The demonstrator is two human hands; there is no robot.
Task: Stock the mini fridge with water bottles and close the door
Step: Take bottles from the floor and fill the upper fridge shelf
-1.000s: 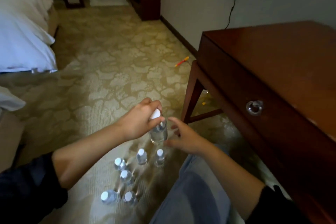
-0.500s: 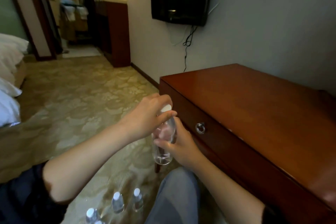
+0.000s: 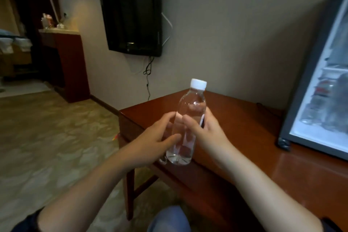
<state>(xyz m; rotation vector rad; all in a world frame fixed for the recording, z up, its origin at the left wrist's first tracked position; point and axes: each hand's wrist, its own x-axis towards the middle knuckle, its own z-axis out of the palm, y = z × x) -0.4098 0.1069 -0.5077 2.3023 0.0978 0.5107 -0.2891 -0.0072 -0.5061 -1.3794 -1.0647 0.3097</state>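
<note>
White-capped clear bottle, reddish-brown table, perhaps floral carpet

Arms forward, right hand gripping bottle, left hand touching it

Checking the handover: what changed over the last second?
The bottle rose from the floor to desk level. The right hand took grip of its body; the left hand let go of the cap and now just touches its lower part. Cap stays on.
</note>
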